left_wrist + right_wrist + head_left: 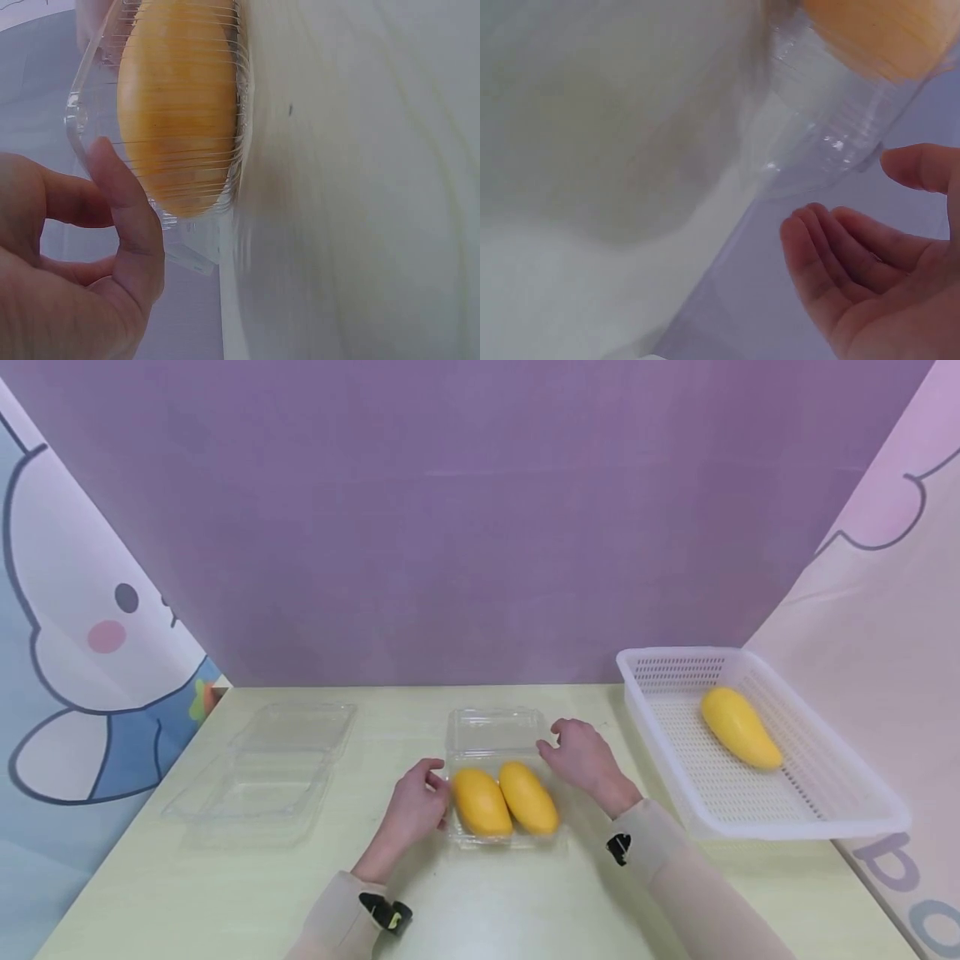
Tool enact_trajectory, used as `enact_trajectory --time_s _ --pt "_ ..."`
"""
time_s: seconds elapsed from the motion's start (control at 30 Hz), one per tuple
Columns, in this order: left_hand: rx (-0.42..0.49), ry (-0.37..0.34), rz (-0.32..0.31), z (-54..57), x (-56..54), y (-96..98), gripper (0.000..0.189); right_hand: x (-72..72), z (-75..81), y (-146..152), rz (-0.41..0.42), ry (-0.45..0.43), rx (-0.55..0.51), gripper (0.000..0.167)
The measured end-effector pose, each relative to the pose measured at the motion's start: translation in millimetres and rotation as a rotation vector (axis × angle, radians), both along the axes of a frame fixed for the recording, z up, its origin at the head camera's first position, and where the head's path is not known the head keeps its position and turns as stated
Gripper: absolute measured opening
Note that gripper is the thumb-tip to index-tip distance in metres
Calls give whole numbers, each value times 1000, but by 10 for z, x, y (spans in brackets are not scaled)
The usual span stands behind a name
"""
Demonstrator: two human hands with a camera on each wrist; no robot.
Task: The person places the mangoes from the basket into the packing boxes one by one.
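Two yellow mangoes, a left one point(482, 802) and a right one point(528, 797), lie side by side in the base of a clear plastic clamshell box point(498, 841). Its lid point(498, 731) is folded back, away from the person. My left hand point(416, 797) is at the box's left side; in the left wrist view a fingertip point(105, 154) touches the rim, with the other fingers loosely bent. Beyond the box's right side hovers my right hand point(581, 756), apart from it. The right wrist view shows its fingers point(810, 255) loosely bent, holding nothing.
A white perforated plastic basket point(675, 768) with one mango point(741, 727) stands on the right. Another clear clamshell box point(258, 785), unfolded, lies on the left of the pale table point(495, 910). A purple panel point(480, 543) rises behind the table.
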State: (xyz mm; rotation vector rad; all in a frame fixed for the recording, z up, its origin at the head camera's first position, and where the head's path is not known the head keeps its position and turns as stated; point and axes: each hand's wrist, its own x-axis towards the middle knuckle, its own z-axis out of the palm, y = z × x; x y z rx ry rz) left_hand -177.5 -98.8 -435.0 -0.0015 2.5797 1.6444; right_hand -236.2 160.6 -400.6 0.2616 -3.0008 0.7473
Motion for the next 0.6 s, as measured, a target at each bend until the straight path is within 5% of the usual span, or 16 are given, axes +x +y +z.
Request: enact_trajectory --time_s 0.33,0.6 --pt "-17 -7 7 -3 -7 6 47 -93 -112 88 -31 -159 -107 49" --pt "-21 -9 1 10 -8 -3 48 -164 -180 126 -62 -190 -246 45"
